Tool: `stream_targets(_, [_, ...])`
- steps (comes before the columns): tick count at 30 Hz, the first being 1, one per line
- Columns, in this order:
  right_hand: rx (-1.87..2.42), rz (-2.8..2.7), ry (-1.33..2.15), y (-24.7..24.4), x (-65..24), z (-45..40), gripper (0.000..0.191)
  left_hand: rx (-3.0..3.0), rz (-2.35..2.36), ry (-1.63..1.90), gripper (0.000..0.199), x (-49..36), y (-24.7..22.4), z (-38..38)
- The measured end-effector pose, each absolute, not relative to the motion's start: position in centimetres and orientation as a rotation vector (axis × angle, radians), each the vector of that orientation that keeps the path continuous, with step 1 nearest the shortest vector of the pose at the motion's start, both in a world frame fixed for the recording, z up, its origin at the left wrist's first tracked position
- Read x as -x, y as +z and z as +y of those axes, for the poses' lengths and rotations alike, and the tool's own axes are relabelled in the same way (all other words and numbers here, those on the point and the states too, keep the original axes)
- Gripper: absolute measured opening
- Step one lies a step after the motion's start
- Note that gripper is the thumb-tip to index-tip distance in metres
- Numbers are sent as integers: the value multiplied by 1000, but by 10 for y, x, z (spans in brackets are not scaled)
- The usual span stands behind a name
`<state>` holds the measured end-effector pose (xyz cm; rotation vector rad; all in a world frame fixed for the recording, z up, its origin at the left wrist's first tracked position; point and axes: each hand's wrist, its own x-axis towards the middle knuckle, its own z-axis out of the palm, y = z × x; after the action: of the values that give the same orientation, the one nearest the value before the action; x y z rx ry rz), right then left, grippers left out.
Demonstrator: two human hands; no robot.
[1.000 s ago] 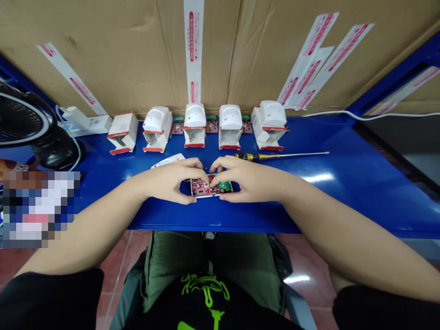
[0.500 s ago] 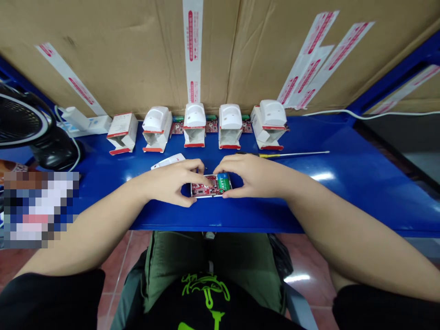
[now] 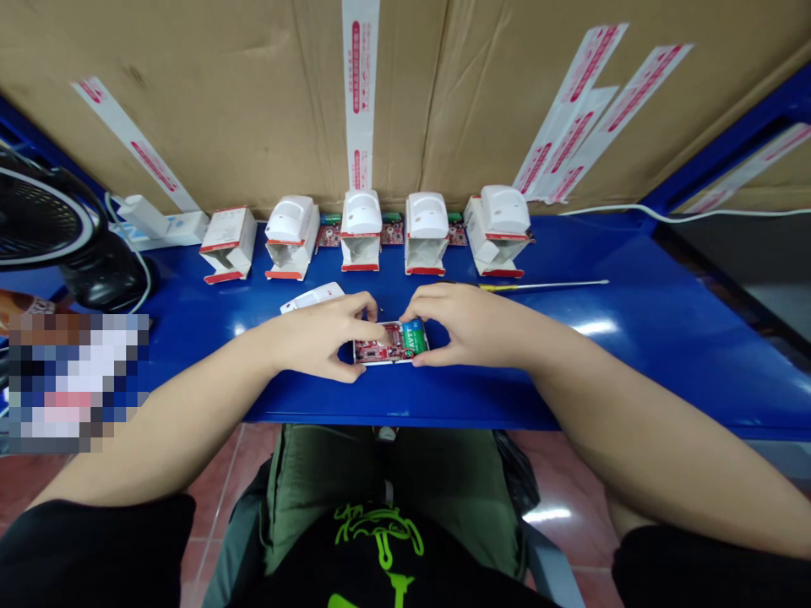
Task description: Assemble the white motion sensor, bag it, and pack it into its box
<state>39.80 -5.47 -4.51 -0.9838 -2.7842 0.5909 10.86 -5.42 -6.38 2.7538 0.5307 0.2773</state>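
A red circuit board (image 3: 373, 347) lies in a shallow white casing (image 3: 383, 363) on the blue table, close to its front edge. At the board's right end sits a green and blue battery (image 3: 414, 338). My left hand (image 3: 323, 336) is closed around the casing's left end, thumb at the near edge and a finger reaching over the board. Holding the right end by the battery is my right hand (image 3: 459, 325), thumb near and fingers at the far side. Behind my left hand rests a white plastic cover (image 3: 310, 298), partly hidden.
A row of small open cartons (image 3: 228, 241), several topped by white sensor housings (image 3: 426, 215), stands along the back, with more red boards (image 3: 392, 232) between them. A screwdriver (image 3: 557, 285) lies behind my right hand. A black fan (image 3: 95, 270) and a power strip (image 3: 187, 228) are at left.
The view has shifted very slightly. Both hands keep their hold on the casing, with hardly any visible movement of the fingers.
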Motion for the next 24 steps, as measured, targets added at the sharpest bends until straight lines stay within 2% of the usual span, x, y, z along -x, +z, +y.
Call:
stream_targets(4, [962, -2771, 598, -45, -398, -55, 33, -2772, 535, 258, 38, -109, -63, -55])
stream_targets(12, [985, -2722, 622, -46, -395, -57, 43, -2743, 584, 273, 34, -108, -60, -55])
stream_targets(17, [874, -2613, 737, -47, -397, -58, 25, -2686, 568, 314, 31, -107, -59, -51])
stream_targets(22, [800, -2499, 834, -47, -397, -57, 18, -2578, 630, 533, 9, -109, -58, -50])
stream_targets(24, [807, -2445, 817, -47, -397, -57, 16, -2501, 688, 617, 8, -112, -58, -50])
